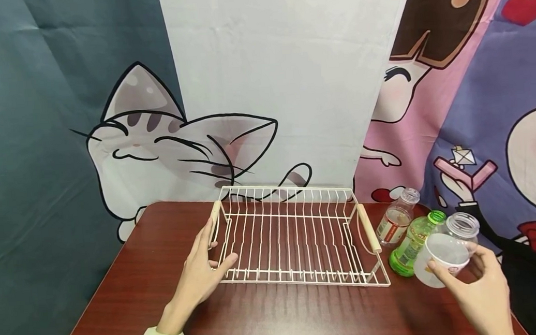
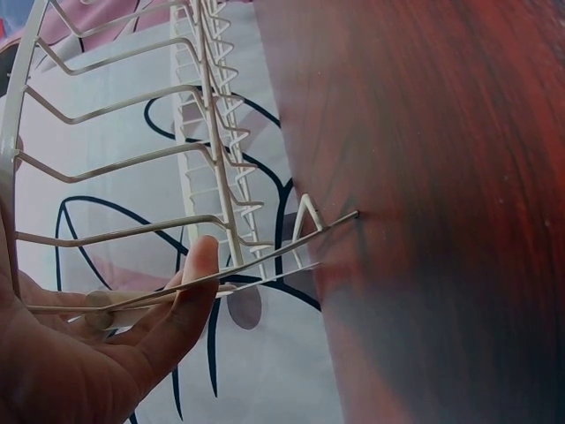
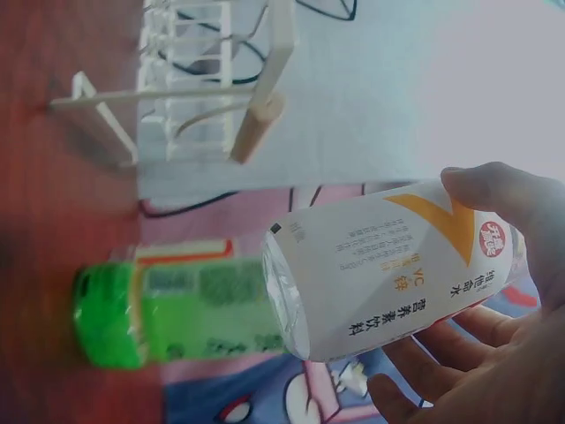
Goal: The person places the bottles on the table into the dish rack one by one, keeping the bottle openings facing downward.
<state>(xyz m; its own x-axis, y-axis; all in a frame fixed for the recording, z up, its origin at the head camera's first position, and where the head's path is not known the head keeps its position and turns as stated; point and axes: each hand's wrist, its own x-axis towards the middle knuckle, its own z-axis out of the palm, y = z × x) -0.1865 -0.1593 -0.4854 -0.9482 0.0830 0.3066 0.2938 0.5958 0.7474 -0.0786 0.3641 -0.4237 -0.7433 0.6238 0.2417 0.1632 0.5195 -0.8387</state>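
A white wire dish rack [image 1: 369, 229] with wooden side handles stands on the table. My left hand [image 1: 198, 273] holds its left end. The fingers are at the left handle [image 2: 115, 309], and the thumb lies across the wires on the inner side. My right hand [image 1: 484, 292] grips an uncapped clear plastic bottle [image 3: 388, 274] with a white label around its middle, thumb on one side and fingers on the other. This bottle is tilted slightly and raised off the table. Beside it, a green-tinted bottle [image 1: 409, 253] stands uncapped.
Behind the green bottle stands an uncapped clear bottle [image 1: 395, 223] with a red and white label, close to the rack's right end. The dark red-brown table [image 1: 260, 329] backs onto a printed cartoon curtain [image 1: 290, 83].
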